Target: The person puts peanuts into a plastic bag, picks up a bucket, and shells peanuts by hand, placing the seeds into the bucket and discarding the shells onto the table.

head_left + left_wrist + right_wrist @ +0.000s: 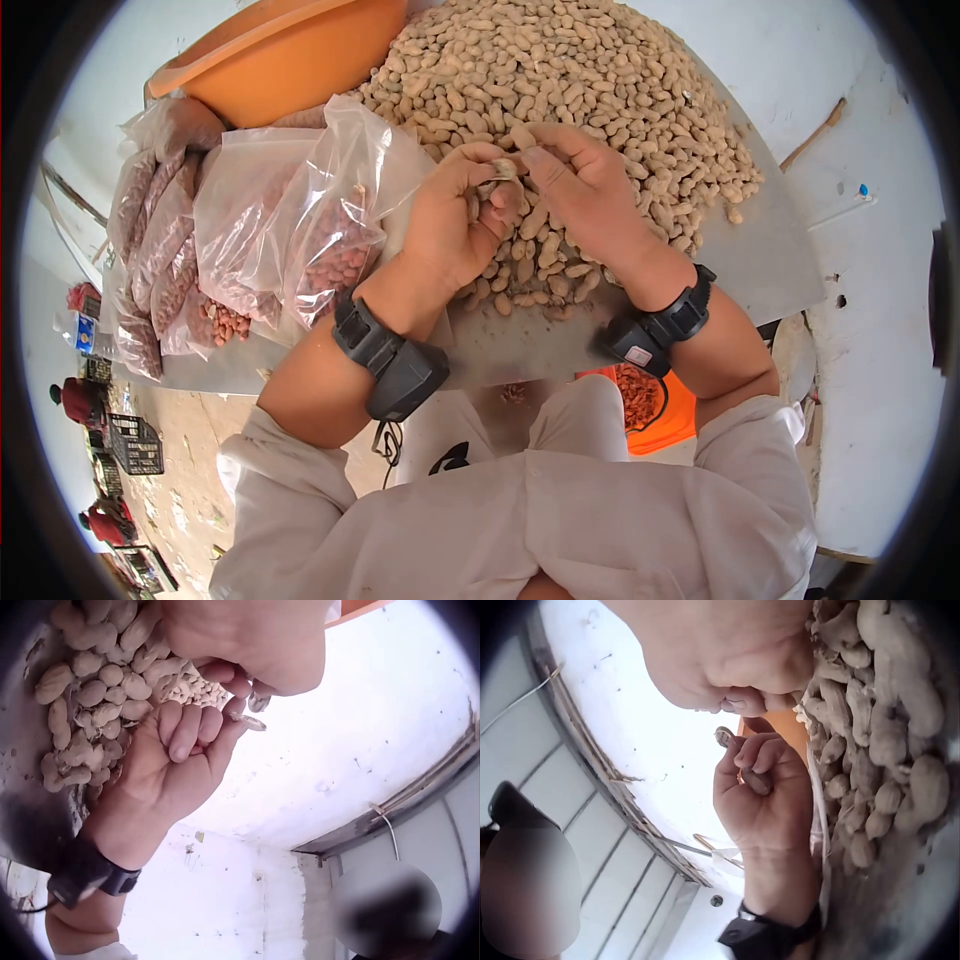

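Over the front of a peanut heap point(560, 70), my two hands meet at the fingertips. My left hand point(450, 225) pinches an opened peanut point(506, 170) between thumb and forefinger. In the right wrist view, that peanut point(724, 736) shows at the left fingertips, and another brownish peanut point(757, 781) lies under the curled fingers. My right hand point(592, 200) pinches a piece of peanut shell point(522, 137). This pale, thin shell piece point(249, 721) juts from the right thumb and forefinger in the left wrist view. The right hand's other fingers are curled into the palm.
Clear plastic bags point(270, 200) of reddish shelled peanuts lie left of my hands. Behind them leans an orange basin point(290, 60). A grey metal table point(520, 345) bears everything. Below its edge stands an orange tub point(675, 415) of reddish skins or shells. Black crates point(135, 445) stand far left.
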Available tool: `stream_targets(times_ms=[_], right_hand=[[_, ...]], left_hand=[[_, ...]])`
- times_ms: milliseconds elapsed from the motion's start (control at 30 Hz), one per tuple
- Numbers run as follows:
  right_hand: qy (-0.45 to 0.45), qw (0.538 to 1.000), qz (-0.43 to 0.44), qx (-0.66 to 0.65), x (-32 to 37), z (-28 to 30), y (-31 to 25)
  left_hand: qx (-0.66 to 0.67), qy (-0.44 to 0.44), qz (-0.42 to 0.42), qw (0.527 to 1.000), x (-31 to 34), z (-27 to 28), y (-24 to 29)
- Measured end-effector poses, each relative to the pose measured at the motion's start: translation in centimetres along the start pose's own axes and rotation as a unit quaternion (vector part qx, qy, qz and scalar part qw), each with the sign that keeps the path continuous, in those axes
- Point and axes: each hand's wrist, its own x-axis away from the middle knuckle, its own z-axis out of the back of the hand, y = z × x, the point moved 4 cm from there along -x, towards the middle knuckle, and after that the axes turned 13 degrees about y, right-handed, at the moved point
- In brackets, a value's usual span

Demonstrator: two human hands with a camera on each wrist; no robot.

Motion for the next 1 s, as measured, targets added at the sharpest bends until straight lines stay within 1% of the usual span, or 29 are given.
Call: stream_targets(times_ms=[100, 200, 300, 400, 500, 600, 700, 800, 900, 1000], right_hand=[[-0.042, 0.998, 0.054, 0.01, 0.4, -0.7, -0.9], [-0.072, 0.991, 0.09, 0.069, 0.5, -1.1, -2.1], [-0.08, 0.996, 0.029, -0.024, 0.2, -1.1, -1.6], [-0.047, 0.998, 0.008, 0.05, -0.7, 0.4, 0.0], [-0.037, 0.971, 0.184, 0.146, -1.4, 0.6, 0.0], [-0.097, 0.936, 0.188, 0.283, -1.0, 0.4, -0.2], [-0.143, 0.873, 0.174, 0.432, -0.6, -0.1, -0.6], [-0.161, 0.85, 0.174, 0.47, -0.1, -0.8, -0.5], [-0.159, 0.837, 0.19, 0.488, 0.2, -1.4, -0.6], [-0.128, 0.88, 0.186, 0.417, 0.1, -1.2, 0.0]], left_hand=[[0.034, -0.044, 0.054, 0.997, -0.2, 0.2, -0.3], [0.052, -0.018, 0.092, 0.994, 0.1, 0.5, -0.3], [0.057, -0.002, 0.054, 0.997, 0.1, 0.3, -0.1], [0.077, 0.001, 0.04, 0.996, -0.6, 0.9, 0.9], [0.112, -0.005, 0.048, 0.993, -0.8, 1.3, 1.5], [0.093, 0.015, 0.033, 0.995, -1.1, 1.5, 1.9], [0.054, 0.057, 0.001, 0.997, -0.6, 1.1, 1.9], [0.051, 0.063, -0.012, 0.997, -0.5, 1.0, 1.9], [0.024, -0.012, -0.026, 0.999, -1.3, 1.9, 2.1], [-0.034, -0.042, -0.055, 0.997, -1.6, 2.2, 2.5]])
